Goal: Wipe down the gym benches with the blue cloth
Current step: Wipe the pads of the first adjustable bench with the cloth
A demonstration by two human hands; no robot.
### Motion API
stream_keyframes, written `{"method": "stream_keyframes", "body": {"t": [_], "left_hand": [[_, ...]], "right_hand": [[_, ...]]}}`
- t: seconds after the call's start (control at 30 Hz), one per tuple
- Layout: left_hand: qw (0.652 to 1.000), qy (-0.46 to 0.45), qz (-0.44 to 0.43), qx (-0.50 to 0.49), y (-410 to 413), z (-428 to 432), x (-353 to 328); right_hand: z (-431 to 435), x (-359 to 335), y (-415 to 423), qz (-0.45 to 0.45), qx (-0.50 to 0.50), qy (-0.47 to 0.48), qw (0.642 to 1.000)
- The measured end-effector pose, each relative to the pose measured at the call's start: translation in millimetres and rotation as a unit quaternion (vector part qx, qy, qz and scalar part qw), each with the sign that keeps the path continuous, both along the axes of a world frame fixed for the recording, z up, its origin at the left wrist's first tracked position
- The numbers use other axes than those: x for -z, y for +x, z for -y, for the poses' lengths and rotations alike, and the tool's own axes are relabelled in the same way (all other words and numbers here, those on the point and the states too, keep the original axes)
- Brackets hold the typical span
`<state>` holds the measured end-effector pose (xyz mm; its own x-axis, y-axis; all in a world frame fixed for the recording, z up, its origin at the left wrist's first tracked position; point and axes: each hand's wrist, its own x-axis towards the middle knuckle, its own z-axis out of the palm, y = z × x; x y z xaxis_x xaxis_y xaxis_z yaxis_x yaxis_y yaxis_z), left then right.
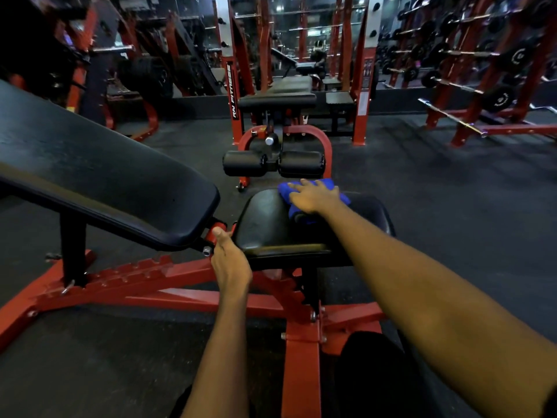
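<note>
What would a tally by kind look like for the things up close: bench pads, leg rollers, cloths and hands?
Bench pads: 2, the backrest pad and the seat pad
Rollers: 2, the leg rollers side by side beyond the seat
Cloths: 1, the blue cloth
Hands: 2, the left hand and the right hand, which is flat on the cloth
Total: 7

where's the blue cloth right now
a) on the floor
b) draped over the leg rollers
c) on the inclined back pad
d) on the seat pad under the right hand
d: the right hand lies flat on the blue cloth, which sits at the far edge of the seat pad.
</note>
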<state>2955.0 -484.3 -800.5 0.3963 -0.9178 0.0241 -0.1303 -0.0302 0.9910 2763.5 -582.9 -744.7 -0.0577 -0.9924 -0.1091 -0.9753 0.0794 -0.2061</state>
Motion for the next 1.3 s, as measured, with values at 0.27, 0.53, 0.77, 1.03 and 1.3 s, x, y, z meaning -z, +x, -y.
{"method": "stream_keyframes", "body": {"t": [0.27,0.53,0.77,1.03,1.3], "left_hand": [[0.997,0.018,-0.068,-0.025,5.8,6.5,5.8],[0.999,0.022,0.029,-0.036,-11.9,2.4,-12.3],[0.994,0.037,0.105,-0.012,-22.4,5.8,-16.0],[0.982,0.062,0.174,-0.031,-24.6,20.4,-16.2],[0.969,0.060,0.229,-0.072,-31.5,25.4,-12.0]], "right_hand": [[-76.5,27.3,82.0,-0.036,-0.148,-0.104,0.983],[-134.7,67.8,22.4,-0.019,0.023,-0.299,0.954],[-133.5,72.6,-15.4,0.138,0.308,-0.331,0.881],[-134.0,83.6,36.3,0.265,0.395,-0.398,0.785],[-118.0,53.3,-66.8,0.456,0.477,-0.276,0.699]]}}
